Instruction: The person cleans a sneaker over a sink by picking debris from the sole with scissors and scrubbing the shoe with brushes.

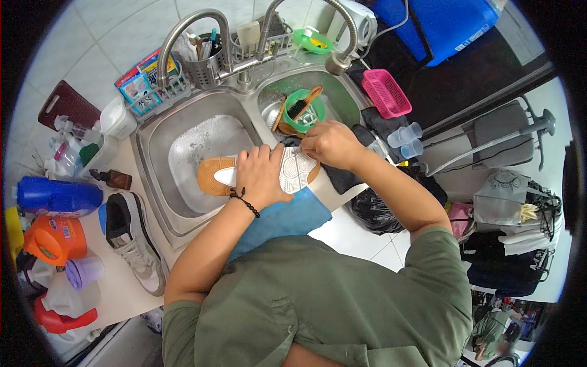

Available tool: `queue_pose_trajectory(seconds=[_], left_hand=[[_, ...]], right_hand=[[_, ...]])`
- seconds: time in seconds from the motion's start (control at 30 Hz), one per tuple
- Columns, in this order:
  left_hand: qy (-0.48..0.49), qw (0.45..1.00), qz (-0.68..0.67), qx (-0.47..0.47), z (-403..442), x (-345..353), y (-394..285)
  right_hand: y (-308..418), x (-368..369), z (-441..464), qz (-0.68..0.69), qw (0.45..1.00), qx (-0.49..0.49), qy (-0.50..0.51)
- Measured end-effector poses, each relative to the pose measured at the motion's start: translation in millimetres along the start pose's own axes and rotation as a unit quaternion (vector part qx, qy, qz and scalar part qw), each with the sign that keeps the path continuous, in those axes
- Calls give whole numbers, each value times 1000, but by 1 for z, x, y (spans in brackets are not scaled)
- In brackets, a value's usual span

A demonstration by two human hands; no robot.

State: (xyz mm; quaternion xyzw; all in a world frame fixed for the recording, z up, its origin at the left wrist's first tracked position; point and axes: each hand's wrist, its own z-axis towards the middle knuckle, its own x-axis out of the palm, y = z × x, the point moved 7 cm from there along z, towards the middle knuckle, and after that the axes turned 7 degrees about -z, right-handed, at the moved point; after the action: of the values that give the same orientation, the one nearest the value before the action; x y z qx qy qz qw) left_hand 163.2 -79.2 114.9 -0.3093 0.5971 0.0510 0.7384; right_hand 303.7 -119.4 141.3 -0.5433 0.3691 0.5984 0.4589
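Note:
A shoe (298, 170) lies sole up over the front edge of the double sink, its white and tan tread facing me. My left hand (262, 174) lies across the middle of the sole and grips the shoe, fingers over the far edge. Closed in a fist, my right hand (330, 145) is at the sole's right end; what it holds is hidden. Just beyond, a green bowl (318, 104) in the right basin holds a wooden-handled brush (304, 104). Another grey and white shoe (131, 238) rests on the left counter.
Soapy water covers part of the left basin (160, 153). Two curved faucets (177, 40) rise behind the sink. A pink basket (386, 93) and clear plastic cups (405, 136) sit at right. An orange bottle (56, 240) and a blue bottle (59, 196) crowd the left counter.

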Motion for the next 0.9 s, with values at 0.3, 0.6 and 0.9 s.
queue_pose_trajectory(seconds=[0.3,0.6,0.9], left_hand=[[-9,1000,-2,2,-2,0,-1],[-22,1000,3,9,-2,0,-2],[-23,1000,0,10,-3,0,-2]], right_hand=[[19,-16,2,-116,991,-53,-31],[15,-10,-2,-102,994,-44,-21],[19,-8,0,-115,992,-45,32]])
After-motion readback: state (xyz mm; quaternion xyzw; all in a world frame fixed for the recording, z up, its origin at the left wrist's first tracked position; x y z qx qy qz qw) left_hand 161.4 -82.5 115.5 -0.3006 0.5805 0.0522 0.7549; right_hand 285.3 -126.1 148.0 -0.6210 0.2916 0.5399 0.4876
